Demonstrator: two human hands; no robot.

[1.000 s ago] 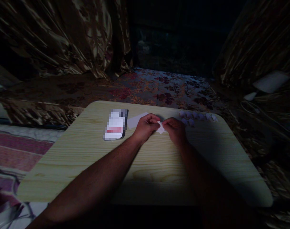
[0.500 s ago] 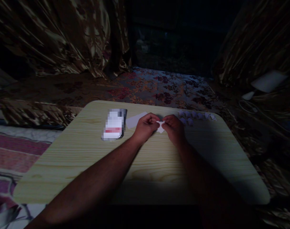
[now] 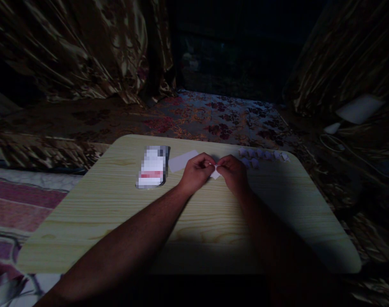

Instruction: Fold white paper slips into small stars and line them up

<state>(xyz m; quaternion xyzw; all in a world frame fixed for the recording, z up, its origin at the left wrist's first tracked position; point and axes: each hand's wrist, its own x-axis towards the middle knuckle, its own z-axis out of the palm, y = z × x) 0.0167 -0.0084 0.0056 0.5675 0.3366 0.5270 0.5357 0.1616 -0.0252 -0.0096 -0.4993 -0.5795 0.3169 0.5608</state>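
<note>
A small folded piece of white paper (image 3: 215, 174) is pinched between my two hands above the wooden table (image 3: 188, 221). My left hand (image 3: 197, 171) grips its left side, thumb and fingertips pressed together. From the other side my right hand (image 3: 233, 172) holds it the same way, and the fingertips of both hands nearly meet. Fingers cover much of the paper. Just left of my left hand lies a flat strip of pale paper (image 3: 182, 161). Several small folded paper pieces (image 3: 260, 153) sit in two rows beyond my right hand.
A blurred-out white item (image 3: 152, 166) with a red band and dark edge, perhaps a phone, lies on the table's left part. A white lamp (image 3: 360, 108) with a cable stands off to the right. Patterned cloth (image 3: 213, 115) and curtains (image 3: 117, 47) are behind the table.
The fingertips have drawn closer together over the folded paper, so less of it shows. The other things on the table stay in place.
</note>
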